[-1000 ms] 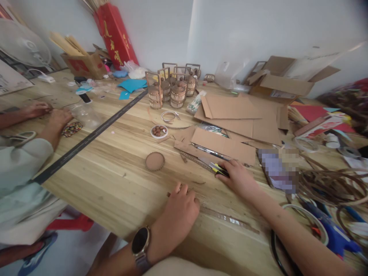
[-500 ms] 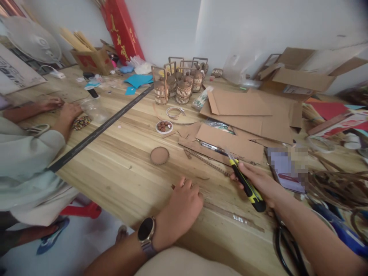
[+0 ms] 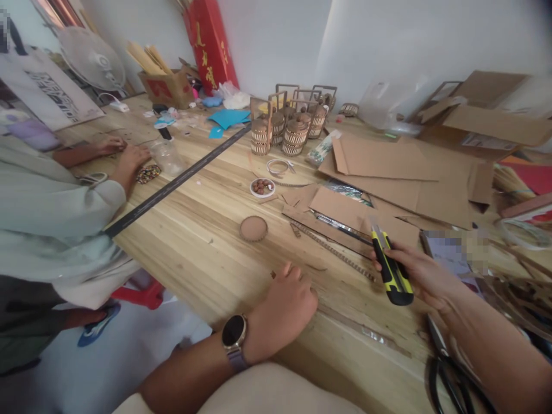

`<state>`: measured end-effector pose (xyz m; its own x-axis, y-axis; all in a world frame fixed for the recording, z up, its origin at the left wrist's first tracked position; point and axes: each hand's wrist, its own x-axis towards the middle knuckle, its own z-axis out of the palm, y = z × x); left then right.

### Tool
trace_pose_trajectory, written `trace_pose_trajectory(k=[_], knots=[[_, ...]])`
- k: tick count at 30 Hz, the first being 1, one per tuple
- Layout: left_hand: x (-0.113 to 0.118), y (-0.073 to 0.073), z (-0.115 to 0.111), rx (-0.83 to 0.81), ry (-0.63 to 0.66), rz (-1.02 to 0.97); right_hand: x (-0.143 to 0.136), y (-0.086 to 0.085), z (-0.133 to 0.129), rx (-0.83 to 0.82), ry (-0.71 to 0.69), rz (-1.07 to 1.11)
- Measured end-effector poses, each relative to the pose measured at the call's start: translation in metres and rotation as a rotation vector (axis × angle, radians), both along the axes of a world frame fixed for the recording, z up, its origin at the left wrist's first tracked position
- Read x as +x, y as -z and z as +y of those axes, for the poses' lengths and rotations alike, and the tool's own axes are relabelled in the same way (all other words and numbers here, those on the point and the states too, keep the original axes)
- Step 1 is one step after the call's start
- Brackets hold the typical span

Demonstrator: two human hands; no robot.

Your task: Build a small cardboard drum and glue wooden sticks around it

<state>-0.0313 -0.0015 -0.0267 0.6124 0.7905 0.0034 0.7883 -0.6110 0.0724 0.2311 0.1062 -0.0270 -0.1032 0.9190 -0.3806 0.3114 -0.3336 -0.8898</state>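
My right hand (image 3: pixel 414 267) is closed round a yellow and black utility knife (image 3: pixel 391 267), its blade end pointing away from me over the cardboard. My left hand (image 3: pixel 287 302), with a watch on the wrist, rests on the table with curled fingers. A small brown piece (image 3: pixel 273 275) pokes out at its fingertips; the rest is hidden. Beyond that hand lies a round cardboard disc (image 3: pixel 253 229) with a ridged rim. A corrugated strip (image 3: pixel 330 247) runs between the disc and the knife. Black-handled scissors (image 3: pixel 444 365) lie beside my right forearm.
Flat cardboard sheets (image 3: pixel 388 161) cover the right middle. A small dish (image 3: pixel 262 187) holds brown balls. Several little lidded baskets (image 3: pixel 295 135) with tall handles stand near the wall. On the left, another person's hands (image 3: pixel 133 161) work beside a clear plastic jar (image 3: pixel 167 158).
The view has swung left, so everything sits further right. The knife has turned more upright in my right hand. My left hand stays on the table, and more of the scissors shows.
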Motion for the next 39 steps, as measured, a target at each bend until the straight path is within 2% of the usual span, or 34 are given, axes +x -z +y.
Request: trace_pose_trajectory(k=[5,8,10,13,15,17,20,24,25,26,27,29,31,32,35,37,39], knots=[[0.000,0.000,0.001,0.022,-0.006,-0.008,0.012,0.005,0.023,0.151,-0.039,-0.235],[0.001,0.000,0.000,0.033,-0.004,-0.010,0.021,0.012,0.035,0.380,-0.097,-0.570],[0.001,0.000,0.000,0.030,-0.007,-0.012,0.023,0.015,0.031,0.538,-0.133,-0.774],[0.001,0.000,0.000,0.038,-0.013,-0.029,0.010,0.017,0.002,0.709,-0.204,-0.849],[0.001,0.001,0.001,0.061,-0.019,-0.044,-0.010,0.021,-0.030,0.885,-0.410,-0.824],[0.003,0.003,0.000,0.080,-0.025,-0.054,-0.032,0.027,-0.064,0.932,-0.639,-0.802],[0.003,0.007,-0.005,0.154,-0.040,-0.096,-0.057,0.039,-0.097,0.982,-0.584,-0.902],[-0.014,0.006,-0.022,0.340,0.057,-0.352,-0.061,0.043,-0.106,1.081,-0.498,-0.982],[-0.025,0.005,-0.025,0.389,0.026,-0.422,-0.059,0.041,-0.106,1.102,-0.488,-0.994],[-0.038,0.005,-0.026,0.443,-0.079,-0.456,-0.056,0.040,-0.106,1.114,-0.480,-1.006],[-0.052,0.005,-0.026,0.465,-0.228,-0.453,-0.054,0.039,-0.107,1.119,-0.473,-1.019],[-0.084,0.008,-0.021,0.481,-0.621,-0.352,-0.051,0.037,-0.109,1.116,-0.460,-1.042],[-0.114,0.014,-0.011,0.363,-0.892,-0.150,-0.050,0.038,-0.111,1.103,-0.445,-1.065],[-0.125,0.017,-0.006,0.277,-0.947,-0.073,-0.050,0.040,-0.112,1.095,-0.438,-1.074],[-0.146,0.023,0.005,0.069,-0.865,-0.022,-0.047,0.046,-0.111,1.071,-0.448,-1.077],[-0.150,0.020,0.006,0.007,-0.844,-0.087,-0.043,0.050,-0.109,1.052,-0.462,-1.064],[-0.145,0.011,0.002,-0.014,-0.883,-0.275,-0.040,0.048,-0.109,1.031,-0.451,-1.034]])
